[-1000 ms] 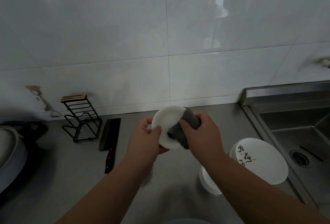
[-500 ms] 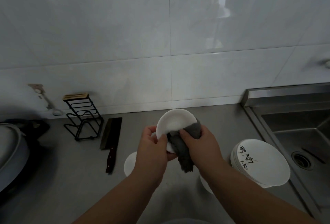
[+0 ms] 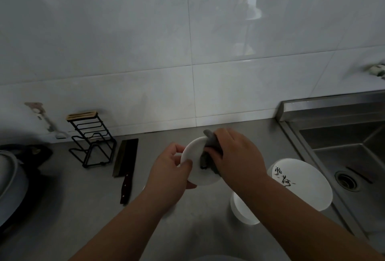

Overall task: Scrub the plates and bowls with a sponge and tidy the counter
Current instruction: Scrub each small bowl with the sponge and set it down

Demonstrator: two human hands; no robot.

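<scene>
Left hand (image 3: pixel 168 169) pinches a small plate (image 3: pixel 193 156) by its left rim; right hand (image 3: pixel 235 154) grips a grey sponge (image 3: pixel 210 150) against it, above the counter (image 3: pixel 73 219). A knife (image 3: pixel 126 158) lies left, stacked plates (image 3: pixel 302 183) at the right edge.

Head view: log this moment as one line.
phase: scrubbing | left hand: holds small white dish by rim | right hand: grips grey sponge against dish | waiting: plate stack, white bowl

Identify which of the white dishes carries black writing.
The large plate beside the sink; the small plate in the left hand and the bowl on the counter are plain.
</scene>
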